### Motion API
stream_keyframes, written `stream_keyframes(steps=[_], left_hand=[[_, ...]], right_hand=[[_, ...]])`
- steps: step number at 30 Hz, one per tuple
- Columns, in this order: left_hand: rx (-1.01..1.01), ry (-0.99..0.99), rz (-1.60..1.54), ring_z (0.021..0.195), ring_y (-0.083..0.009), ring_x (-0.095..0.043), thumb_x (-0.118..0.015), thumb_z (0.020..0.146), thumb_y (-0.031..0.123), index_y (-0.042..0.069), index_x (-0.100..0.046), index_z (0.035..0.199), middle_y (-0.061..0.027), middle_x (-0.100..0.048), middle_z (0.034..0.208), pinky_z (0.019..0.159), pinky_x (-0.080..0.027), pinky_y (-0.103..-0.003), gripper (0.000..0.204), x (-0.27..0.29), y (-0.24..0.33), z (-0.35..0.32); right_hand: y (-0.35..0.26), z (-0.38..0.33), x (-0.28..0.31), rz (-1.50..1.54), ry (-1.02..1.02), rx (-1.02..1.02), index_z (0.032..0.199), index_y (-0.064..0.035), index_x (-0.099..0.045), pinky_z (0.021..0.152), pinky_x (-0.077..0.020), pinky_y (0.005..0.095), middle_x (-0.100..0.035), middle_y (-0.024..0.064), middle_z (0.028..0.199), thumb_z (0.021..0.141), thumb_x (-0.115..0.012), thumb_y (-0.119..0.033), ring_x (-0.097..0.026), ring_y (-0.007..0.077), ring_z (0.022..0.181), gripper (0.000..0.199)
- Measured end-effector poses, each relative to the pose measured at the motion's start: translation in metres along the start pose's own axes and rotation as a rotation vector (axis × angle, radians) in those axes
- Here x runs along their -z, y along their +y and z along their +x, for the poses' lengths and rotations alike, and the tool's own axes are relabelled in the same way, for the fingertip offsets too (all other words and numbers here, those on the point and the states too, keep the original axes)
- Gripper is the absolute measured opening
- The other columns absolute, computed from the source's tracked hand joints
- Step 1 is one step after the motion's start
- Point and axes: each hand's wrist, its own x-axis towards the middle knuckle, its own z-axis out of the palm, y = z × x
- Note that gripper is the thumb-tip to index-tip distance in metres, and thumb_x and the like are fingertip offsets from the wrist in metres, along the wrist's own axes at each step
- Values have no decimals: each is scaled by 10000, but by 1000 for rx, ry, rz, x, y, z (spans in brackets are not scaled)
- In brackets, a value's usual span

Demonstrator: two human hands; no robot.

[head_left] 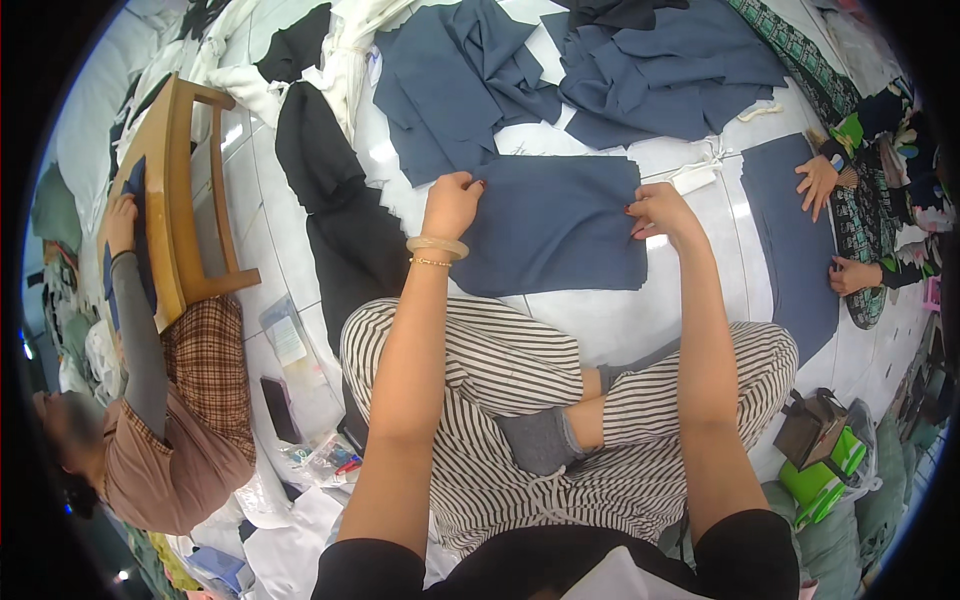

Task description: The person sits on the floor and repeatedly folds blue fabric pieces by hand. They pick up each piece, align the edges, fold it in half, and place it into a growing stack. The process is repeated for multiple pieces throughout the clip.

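A stack of dark blue cut fabric (555,230) lies on the white tiled floor in front of my crossed legs. My left hand (453,207) pinches its upper left edge between thumb and fingers. At the right edge, my right hand (660,212) grips the same fabric with its fingertips. The cloth shows slight creases between my hands. Beyond it are loose heaps of blue fabric, one at the upper middle (440,80) and another at the upper right (670,75). A white tag-like strip with string (697,177) lies right of my right hand.
On the right, a co-worker's hands (818,187) rest on a long blue fabric piece (790,240). Another person sits left at a low wooden table (180,190). Black cloth (340,220) lies beside my left arm, a phone (281,410) lower left, and bags (815,430) at my right knee.
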Motion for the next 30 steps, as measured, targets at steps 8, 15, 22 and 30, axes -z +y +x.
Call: stream_keyframes(steps=[8,15,22,30], left_hand=[[67,-50,89,655,-223,-616,-758,840,254,-47,-708,942,-146,-656,709,658,-483,-351,321,4,-9,-4],[-31,-95,134,626,-213,-631,-795,806,271,-69,-676,1040,-101,-661,745,622,-506,-327,430,11,-20,-8],[322,-396,-31,661,-162,-650,-827,767,252,-59,-648,1022,-96,-674,802,597,-497,-247,440,25,5,-9],[200,-365,201,627,-149,-581,-815,749,126,-27,-606,982,-62,-599,730,572,-450,-294,348,29,-23,-12]], right_hand=[[2,1,3,79,43,-1,783,0,-617,511,-566,279,-600,65,681,838,-688,-121,-619,149,531,151],[-2,-1,3,-5,57,-3,774,0,-605,479,-541,271,-586,65,667,840,-674,-128,-592,140,514,160],[11,7,8,10,136,36,813,10,-604,492,-539,285,-606,75,710,821,-679,-106,-624,158,553,139],[2,4,0,-90,49,1,779,-16,-564,482,-548,307,-627,89,704,805,-688,-41,-640,175,541,129]])
